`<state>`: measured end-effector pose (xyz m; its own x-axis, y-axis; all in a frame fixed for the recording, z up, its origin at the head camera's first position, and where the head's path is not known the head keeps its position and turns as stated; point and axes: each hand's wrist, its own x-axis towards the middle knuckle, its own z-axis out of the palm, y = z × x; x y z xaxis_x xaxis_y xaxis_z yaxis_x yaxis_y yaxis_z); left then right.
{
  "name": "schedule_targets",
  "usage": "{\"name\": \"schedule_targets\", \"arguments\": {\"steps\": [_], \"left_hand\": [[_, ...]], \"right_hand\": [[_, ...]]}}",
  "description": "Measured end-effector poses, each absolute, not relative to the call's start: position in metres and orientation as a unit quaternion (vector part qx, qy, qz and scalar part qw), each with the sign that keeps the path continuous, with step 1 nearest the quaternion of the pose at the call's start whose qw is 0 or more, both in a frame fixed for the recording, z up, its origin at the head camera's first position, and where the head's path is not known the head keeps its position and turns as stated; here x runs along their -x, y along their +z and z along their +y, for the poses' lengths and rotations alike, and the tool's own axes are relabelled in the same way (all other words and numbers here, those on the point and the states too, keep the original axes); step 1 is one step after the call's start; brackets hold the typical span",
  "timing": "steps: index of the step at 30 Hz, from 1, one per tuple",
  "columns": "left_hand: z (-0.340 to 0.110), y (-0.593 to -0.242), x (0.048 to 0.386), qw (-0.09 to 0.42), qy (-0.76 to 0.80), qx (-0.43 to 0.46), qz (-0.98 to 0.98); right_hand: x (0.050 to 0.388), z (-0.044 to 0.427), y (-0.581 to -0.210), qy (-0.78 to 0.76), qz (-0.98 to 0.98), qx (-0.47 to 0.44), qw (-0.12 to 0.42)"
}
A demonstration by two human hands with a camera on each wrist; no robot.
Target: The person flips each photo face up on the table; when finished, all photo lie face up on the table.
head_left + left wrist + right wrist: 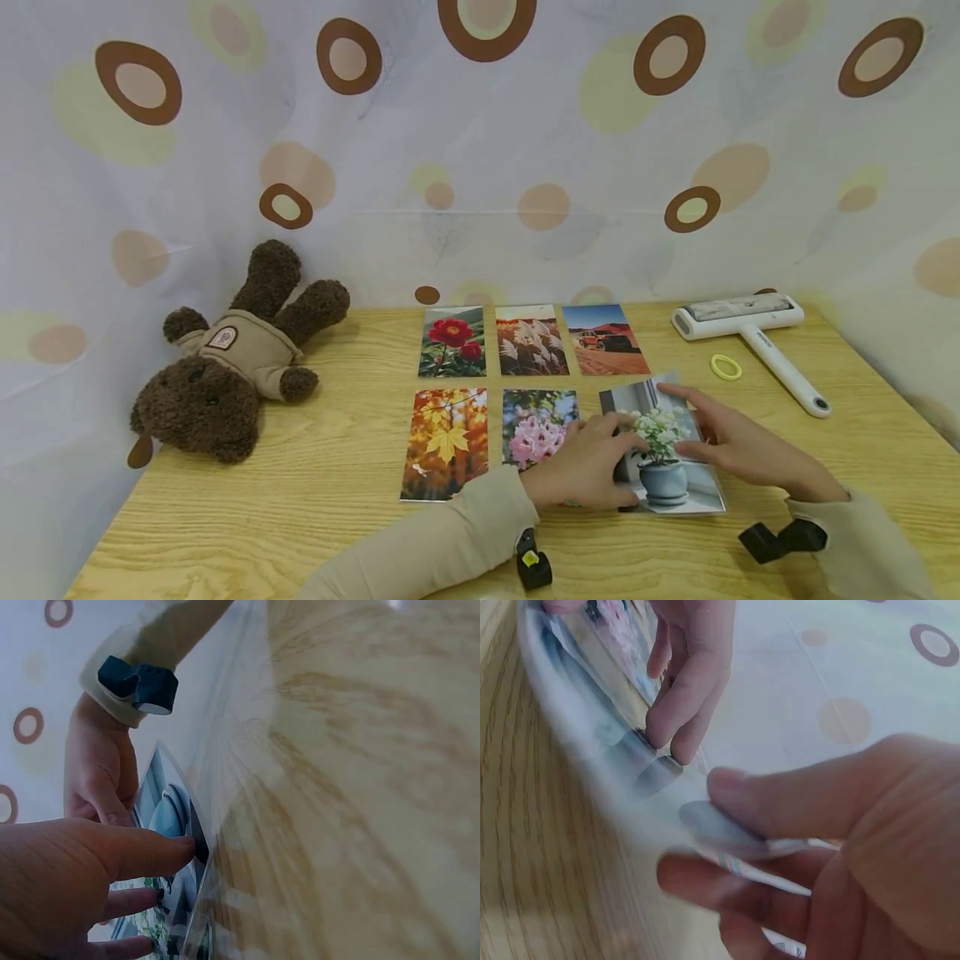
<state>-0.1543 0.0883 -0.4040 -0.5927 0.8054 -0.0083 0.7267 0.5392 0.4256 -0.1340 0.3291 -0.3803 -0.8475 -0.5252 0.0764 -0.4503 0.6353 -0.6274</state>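
A photo card of white flowers in a blue-grey pot (663,483) lies at the right end of the front row, between both hands. My right hand (750,446) pinches its right edge; in the right wrist view the thumb (742,795) is on top and fingers are beneath. My left hand (581,471) rests its fingertips on the card's left part, with the thumb near the lower left corner. In the left wrist view that thumb (150,851) touches the card's edge. A pink flower card (532,433) is partly hidden by the left hand.
An autumn leaf card (446,442) lies front left. Behind are a red flower card (452,342), a reed card (531,342) and an orange car card (606,340). A brown teddy bear (247,346), a yellow ring (725,367) and a white lint roller (776,358) flank them.
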Motion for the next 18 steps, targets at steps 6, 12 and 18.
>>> {"name": "schedule_targets", "arguments": {"steps": [6,12,18], "left_hand": [[0.090,-0.403,0.153,0.095,0.135,-0.452,0.877],[0.091,-0.405,0.155,0.114,0.116,-0.449,0.879],[0.086,-0.410,0.158,0.117,0.108,-0.441,0.883]], "right_hand": [[0.136,0.329,-0.382,-0.288,0.926,0.233,0.072],[0.141,0.330,-0.388,-0.271,0.932,0.229,0.080],[0.146,0.325,-0.393,-0.259,0.933,0.229,0.099]]}}
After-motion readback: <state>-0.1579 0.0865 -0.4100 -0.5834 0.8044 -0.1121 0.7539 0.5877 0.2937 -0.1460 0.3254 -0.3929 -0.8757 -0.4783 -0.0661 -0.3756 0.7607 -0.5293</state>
